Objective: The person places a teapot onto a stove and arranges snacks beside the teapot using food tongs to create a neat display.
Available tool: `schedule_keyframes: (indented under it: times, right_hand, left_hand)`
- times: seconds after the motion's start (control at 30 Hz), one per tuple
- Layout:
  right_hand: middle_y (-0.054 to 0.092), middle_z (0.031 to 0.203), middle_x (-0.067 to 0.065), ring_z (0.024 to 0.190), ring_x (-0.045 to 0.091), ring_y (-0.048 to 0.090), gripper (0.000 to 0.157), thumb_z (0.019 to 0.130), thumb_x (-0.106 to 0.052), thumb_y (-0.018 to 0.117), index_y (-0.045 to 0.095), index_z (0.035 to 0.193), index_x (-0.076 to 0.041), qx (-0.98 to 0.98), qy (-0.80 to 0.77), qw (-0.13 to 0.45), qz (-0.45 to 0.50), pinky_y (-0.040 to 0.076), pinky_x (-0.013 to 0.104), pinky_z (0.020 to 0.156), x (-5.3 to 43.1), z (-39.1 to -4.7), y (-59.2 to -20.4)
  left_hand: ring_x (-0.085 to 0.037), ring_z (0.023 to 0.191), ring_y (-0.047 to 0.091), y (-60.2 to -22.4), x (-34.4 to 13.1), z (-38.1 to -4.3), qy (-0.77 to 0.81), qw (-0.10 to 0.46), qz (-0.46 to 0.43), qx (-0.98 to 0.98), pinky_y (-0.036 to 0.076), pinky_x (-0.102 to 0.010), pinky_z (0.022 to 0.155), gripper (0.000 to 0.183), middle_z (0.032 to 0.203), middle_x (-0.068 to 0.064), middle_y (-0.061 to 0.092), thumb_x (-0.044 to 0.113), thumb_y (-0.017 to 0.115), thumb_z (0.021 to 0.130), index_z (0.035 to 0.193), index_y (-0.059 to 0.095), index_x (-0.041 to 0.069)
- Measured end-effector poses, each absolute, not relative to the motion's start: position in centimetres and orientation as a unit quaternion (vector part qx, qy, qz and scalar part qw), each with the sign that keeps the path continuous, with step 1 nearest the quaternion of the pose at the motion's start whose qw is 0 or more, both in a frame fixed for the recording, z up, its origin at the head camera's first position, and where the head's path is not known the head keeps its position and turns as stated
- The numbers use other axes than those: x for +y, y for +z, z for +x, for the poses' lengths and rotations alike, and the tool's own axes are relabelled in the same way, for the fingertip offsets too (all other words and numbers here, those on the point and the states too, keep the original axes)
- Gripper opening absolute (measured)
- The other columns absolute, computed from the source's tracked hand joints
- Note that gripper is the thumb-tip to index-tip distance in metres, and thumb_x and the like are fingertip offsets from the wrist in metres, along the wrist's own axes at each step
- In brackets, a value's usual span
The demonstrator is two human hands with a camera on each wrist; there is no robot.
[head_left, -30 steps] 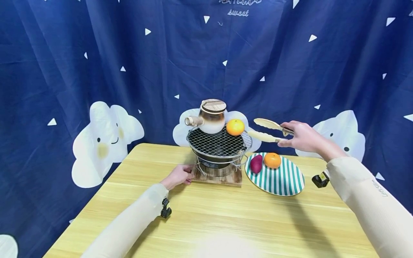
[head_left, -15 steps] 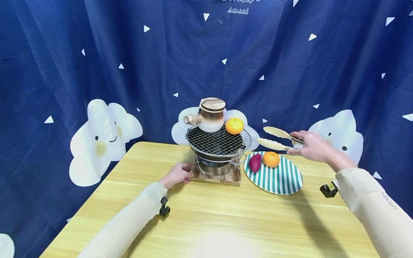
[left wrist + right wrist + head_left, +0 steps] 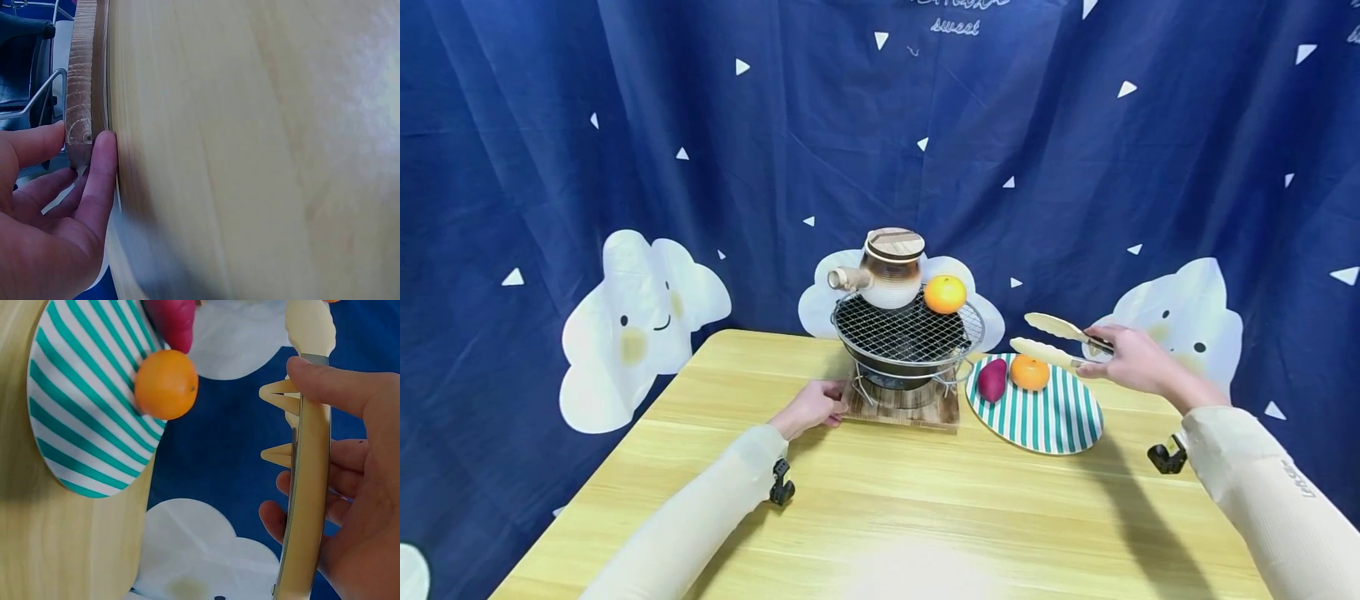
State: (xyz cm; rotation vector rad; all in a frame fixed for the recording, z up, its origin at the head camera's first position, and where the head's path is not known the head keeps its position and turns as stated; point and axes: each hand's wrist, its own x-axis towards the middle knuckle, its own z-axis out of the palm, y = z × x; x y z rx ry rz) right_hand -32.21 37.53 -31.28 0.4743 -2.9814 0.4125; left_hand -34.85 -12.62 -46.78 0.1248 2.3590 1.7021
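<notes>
At the lower left, my left hand pinches the corner of a wooden board, thumb on one face and fingers on the other. My right hand holds cream-tipped tongs, their arms spread and nothing between them. The tongs hang just above a tangerine on a green-and-white striped oval plate. Beside that tangerine lies a dark magenta, egg-shaped piece of produce. On the board stands a round grill, bearing a second tangerine and a lidded teapot with a side handle.
Everything stands on a pale wooden table. Behind its far edge hangs a dark blue curtain printed with white clouds and triangles. The grill's wire stand reaches close to the plate's left rim.
My right hand has drawn the tongs right and down, away from the grill, to over the plate. The left hand stays at the board's corner.
</notes>
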Motion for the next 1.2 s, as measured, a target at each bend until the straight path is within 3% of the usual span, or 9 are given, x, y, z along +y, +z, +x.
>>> schedule_keyframes:
  times: [0.3, 0.8, 1.2]
  right_hand:
    - [0.049, 0.141, 0.037, 0.13, 0.056, 0.044, 0.084, 0.085, -0.041, 0.08, 0.048, 0.141, 0.012, -0.976, 0.143, 0.05, 0.155, 0.038, 0.069, 0.108, 38.9, -32.7, -33.1]
    - [0.049, 0.139, 0.039, 0.131, 0.057, 0.041, 0.078, 0.083, -0.029, 0.081, 0.049, 0.138, 0.016, -0.973, 0.175, 0.046, 0.145, 0.036, 0.068, 0.109, 40.6, -33.7, -36.1]
    - [0.05, 0.137, 0.039, 0.129, 0.058, 0.044, 0.079, 0.081, -0.029, 0.083, 0.05, 0.137, 0.015, -0.974, 0.176, 0.044, 0.136, 0.037, 0.068, 0.108, 41.3, -34.4, -37.6]
  left_hand:
    - [-0.021, 0.075, 0.066, -46.5, -12.5, -35.0, 0.577, 0.119, 0.043, 0.807, 0.065, -0.033, 0.07, 0.057, 0.119, -0.026, 0.064, -0.006, 0.061, 0.091, 0.146, 0.045, -0.007]
    - [-0.025, 0.078, 0.066, -46.7, -12.8, -34.8, 0.575, 0.115, 0.044, 0.809, 0.065, -0.036, 0.072, 0.059, 0.124, -0.029, 0.061, -0.007, 0.062, 0.09, 0.146, 0.044, -0.008]
    - [-0.024, 0.078, 0.066, -46.6, -12.6, -34.7, 0.571, 0.113, 0.047, 0.812, 0.065, -0.036, 0.072, 0.06, 0.124, -0.029, 0.061, -0.007, 0.061, 0.091, 0.148, 0.042, -0.007]
